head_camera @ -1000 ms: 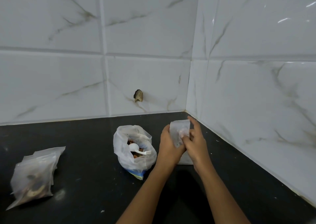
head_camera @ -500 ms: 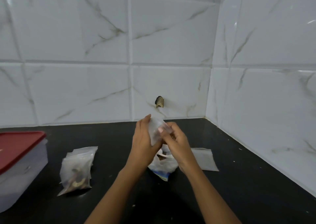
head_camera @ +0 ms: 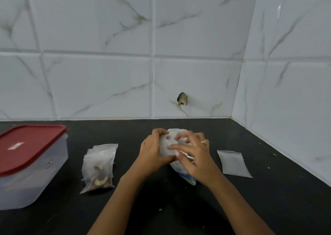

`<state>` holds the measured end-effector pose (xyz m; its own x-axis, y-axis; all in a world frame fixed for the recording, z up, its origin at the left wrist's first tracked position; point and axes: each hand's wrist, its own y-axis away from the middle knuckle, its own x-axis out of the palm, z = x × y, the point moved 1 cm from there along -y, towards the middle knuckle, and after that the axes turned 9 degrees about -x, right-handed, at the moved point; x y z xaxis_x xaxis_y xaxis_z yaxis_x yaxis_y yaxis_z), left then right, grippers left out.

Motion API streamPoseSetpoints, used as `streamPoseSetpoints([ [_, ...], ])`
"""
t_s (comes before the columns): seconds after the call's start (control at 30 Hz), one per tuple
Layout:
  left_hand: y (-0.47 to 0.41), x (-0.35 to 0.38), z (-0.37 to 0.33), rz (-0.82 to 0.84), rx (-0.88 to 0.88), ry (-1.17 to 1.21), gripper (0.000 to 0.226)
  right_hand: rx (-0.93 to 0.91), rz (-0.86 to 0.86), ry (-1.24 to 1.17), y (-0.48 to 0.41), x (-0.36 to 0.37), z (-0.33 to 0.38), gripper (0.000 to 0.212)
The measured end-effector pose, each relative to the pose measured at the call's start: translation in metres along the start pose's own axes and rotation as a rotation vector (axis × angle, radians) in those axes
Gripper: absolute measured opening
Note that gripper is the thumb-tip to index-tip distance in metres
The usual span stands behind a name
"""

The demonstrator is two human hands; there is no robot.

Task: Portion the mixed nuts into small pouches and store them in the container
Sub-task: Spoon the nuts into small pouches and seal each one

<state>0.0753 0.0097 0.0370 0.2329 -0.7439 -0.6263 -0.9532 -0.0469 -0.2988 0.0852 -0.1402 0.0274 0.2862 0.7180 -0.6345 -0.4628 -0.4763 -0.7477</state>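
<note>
Both forearms (head_camera: 111,208) are bare. The right hand (head_camera: 192,156), the one farther from the red-lidded container (head_camera: 35,172), wears a gold ring (head_camera: 203,141) on one finger; a visible nail (head_camera: 177,154) looks pale pink.

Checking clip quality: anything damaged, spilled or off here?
The wall tile has a ragged, dark chipped hole just above the counter. A few pale specks dot the counter. Filled pouches, container and the small pouch gripped by the left hand and right hand look normal.
</note>
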Motion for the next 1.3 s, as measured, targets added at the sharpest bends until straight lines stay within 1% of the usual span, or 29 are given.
streamPoseSetpoints([
  [0.07, -0.002, -0.001, 0.003, 0.044, 0.002, 0.021, 0.072, -0.013, 0.054, -0.04, 0.0, -0.002, 0.002, 0.035],
  [0.17, -0.004, -0.002, 0.004, 0.128, 0.062, 0.001, 0.064, 0.022, 0.15, -0.061, -0.002, -0.003, 0.002, 0.038],
  [0.27, -0.005, -0.002, 0.006, 0.139, 0.079, -0.028, 0.055, 0.036, 0.229, -0.068, -0.003, -0.007, 0.005, 0.037],
  [0.3, -0.005, -0.001, 0.01, 0.13, 0.063, -0.014, 0.051, 0.081, 0.221, -0.108, -0.003, -0.009, 0.007, 0.035],
  [0.33, -0.006, -0.001, 0.013, 0.11, 0.043, 0.004, 0.049, 0.144, 0.175, -0.153, -0.004, -0.011, 0.007, 0.034],
  [0.37, -0.006, -0.002, 0.015, 0.085, 0.018, 0.017, 0.048, 0.195, 0.092, -0.167, -0.005, -0.013, 0.005, 0.035],
  [0.43, -0.006, -0.002, 0.018, 0.053, -0.02, 0.031, 0.049, 0.223, -0.076, -0.043, -0.006, -0.017, -0.007, 0.038],
  [0.47, -0.006, -0.001, 0.017, 0.056, -0.038, 0.032, 0.051, 0.234, -0.085, 0.047, -0.006, -0.019, -0.014, 0.039],
  [0.5, -0.005, 0.0, 0.015, 0.064, -0.059, 0.037, 0.053, 0.267, -0.017, 0.123, -0.005, -0.02, -0.019, 0.036],
  [0.53, -0.003, 0.002, 0.013, 0.072, -0.085, 0.053, 0.055, 0.311, 0.095, 0.17, -0.003, -0.02, -0.024, 0.031],
  [0.6, -0.001, 0.008, 0.008, 0.074, -0.149, 0.119, 0.059, 0.386, 0.277, 0.169, 0.003, -0.02, -0.029, 0.024],
  [0.67, 0.001, 0.014, 0.003, 0.064, -0.201, 0.153, 0.063, 0.435, 0.356, 0.136, 0.003, -0.021, -0.028, 0.024],
  [0.73, 0.002, 0.019, 0.0, 0.072, -0.235, 0.138, 0.065, 0.419, 0.401, 0.192, 0.0, -0.022, -0.025, 0.024],
  [0.8, 0.003, 0.021, 0.001, 0.113, -0.277, 0.157, 0.063, 0.379, 0.427, 0.255, -0.001, -0.022, -0.024, 0.026],
  [0.9, 0.004, 0.02, 0.003, 0.184, -0.348, 0.218, 0.063, 0.337, 0.375, 0.302, -0.003, -0.026, -0.023, 0.031],
  [1.0, 0.004, 0.018, 0.003, 0.202, -0.382, 0.247, 0.066, 0.353, 0.351, 0.288, -0.006, -0.035, -0.022, 0.033],
  [1.13, 0.005, 0.015, 0.001, 0.209, -0.413, 0.311, 0.061, 0.366, 0.479, 0.261, -0.009, -0.039, -0.015, 0.035],
  [1.3, 0.006, 0.018, 0.004, 0.2, -0.457, 0.412, 0.053, 0.325, 0.451, 0.279, -0.012, -0.039, -0.009, 0.035],
])
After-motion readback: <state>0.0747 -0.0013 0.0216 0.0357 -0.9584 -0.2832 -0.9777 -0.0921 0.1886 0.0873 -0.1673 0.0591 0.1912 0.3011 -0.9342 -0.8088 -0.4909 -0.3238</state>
